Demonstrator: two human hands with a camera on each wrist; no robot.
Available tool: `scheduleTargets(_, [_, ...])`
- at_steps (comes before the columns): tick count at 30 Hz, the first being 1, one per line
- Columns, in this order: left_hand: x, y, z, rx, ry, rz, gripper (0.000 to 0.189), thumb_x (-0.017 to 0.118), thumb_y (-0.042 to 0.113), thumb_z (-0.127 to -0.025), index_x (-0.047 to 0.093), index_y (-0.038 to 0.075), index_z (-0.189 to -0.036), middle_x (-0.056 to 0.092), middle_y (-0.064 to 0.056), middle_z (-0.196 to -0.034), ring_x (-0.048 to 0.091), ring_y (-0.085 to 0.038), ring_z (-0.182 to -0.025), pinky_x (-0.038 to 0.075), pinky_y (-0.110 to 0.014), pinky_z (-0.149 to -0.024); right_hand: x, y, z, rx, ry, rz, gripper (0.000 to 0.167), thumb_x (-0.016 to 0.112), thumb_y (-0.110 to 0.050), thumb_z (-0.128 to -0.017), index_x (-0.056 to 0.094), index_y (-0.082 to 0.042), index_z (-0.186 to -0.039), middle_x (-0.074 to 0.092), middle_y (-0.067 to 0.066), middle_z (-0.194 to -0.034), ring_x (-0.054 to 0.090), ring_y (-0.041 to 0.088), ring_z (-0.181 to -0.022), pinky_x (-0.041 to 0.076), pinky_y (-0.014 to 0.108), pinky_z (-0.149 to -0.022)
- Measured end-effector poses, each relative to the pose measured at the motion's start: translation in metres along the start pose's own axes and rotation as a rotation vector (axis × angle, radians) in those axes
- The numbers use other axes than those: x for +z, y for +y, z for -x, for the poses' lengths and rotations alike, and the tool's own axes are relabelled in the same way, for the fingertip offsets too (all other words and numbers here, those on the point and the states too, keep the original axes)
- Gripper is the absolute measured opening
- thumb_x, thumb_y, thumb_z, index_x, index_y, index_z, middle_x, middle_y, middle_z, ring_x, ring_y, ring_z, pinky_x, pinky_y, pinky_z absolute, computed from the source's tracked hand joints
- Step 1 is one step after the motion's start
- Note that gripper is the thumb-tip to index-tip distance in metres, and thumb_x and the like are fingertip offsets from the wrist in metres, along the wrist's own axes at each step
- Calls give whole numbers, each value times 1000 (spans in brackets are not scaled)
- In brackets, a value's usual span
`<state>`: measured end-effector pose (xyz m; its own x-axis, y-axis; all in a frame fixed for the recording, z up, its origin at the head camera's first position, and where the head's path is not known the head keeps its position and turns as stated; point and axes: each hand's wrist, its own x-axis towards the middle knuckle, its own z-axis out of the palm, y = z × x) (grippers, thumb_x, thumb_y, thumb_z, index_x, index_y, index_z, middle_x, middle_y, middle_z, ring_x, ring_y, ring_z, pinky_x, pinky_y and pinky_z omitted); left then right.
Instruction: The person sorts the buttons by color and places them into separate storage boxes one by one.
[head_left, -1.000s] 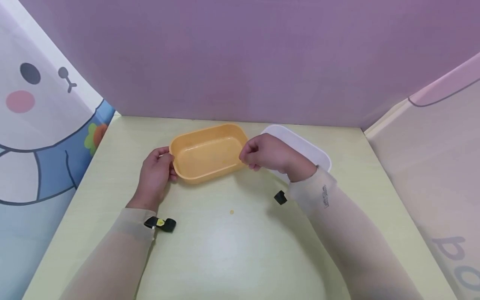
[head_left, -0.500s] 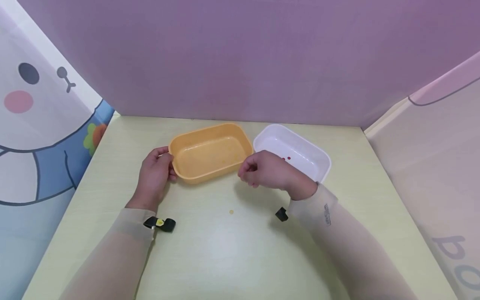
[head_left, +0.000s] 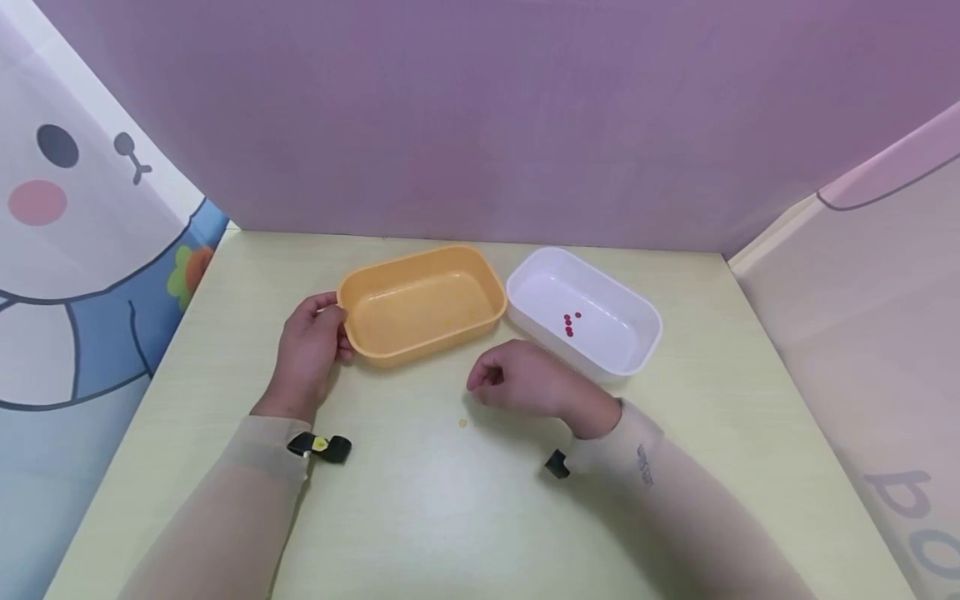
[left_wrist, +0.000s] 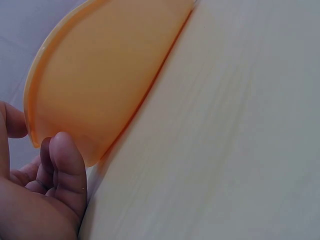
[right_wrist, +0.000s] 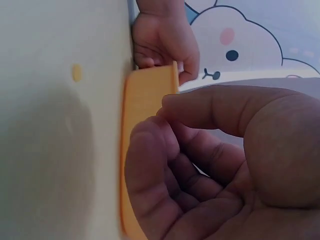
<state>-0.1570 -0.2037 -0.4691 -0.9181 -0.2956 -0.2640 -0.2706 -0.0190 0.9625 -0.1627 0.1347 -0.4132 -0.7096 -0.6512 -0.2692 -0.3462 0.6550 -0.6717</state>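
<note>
My left hand [head_left: 307,354] holds the left end of a yellow-orange plastic tray [head_left: 420,343], thumb on the near side. In the left wrist view the thumb and fingers [left_wrist: 69,165] meet at the tray's end. My right hand [head_left: 528,379] hovers over the table in front of the trays. Its fingers are curled and the thumb tip meets a fingertip; the right wrist view shows nothing between them. Below and left of it a small flat yellow piece [head_left: 462,422] lies on the table. Faint yellow specks show inside the yellow-orange tray.
A white tray [head_left: 633,358] stands right of the yellow-orange one, with several small red pieces [head_left: 568,324] inside. A purple wall [head_left: 480,125] rises behind the table [head_left: 405,500]. Cartoon-printed panels flank both sides.
My right hand has moved from the yellow-orange tray's right end toward me, down to near the yellow piece, uncovering the white tray and its red pieces. The left hand has stayed put.
</note>
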Motion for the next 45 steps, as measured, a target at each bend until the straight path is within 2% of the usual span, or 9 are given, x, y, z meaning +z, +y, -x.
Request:
scheduleTargets(11, [0,1,0,2,-1,-20,47,49,29,-117,51,15,-161,62,-11,-111,64,-14,-79,64,-24,-67,29,5,4,-21,19,10,12,79,-12,-98,82,-24,-100,71,-13,-85,65,10,-87,57,30,-85])
scheduleTargets(16, [0,0,-1,5,-2,-1,46,50,28,-116,52,13,-160,62,-11,-108,64,-13,-77,64,-24,-65,38,7,5,-30,30,28,14,77,-10,-96,82,-21,-102,68,-14,-83,63,8,-84,55,28,-83])
scheduleTargets(26, [1,0,0,5,9,8,44,51,26,-115,54,13,-157,63,-13,-107,65,-13,-75,64,-24,-63,44,7,5,-47,51,40,12,79,-11,-97,82,-20,-105,67,-14,-80,62,6,-80,55,29,-84])
scheduleTargets(37, [0,2,3,5,11,9,44,52,26,-115,53,12,-157,63,-12,-106,64,-13,-74,63,-24,-63,50,8,4,-54,58,54,15,75,-9,-98,82,-22,-100,63,-15,-77,61,7,-80,54,29,-83])
scheduleTargets(45, [0,1,2,3,3,9,45,51,25,-115,53,12,-158,62,-13,-107,64,-13,-74,64,-24,-64,50,7,5,-77,49,79,21,73,-6,-99,84,-24,-100,65,-14,-80,62,9,-83,56,29,-83])
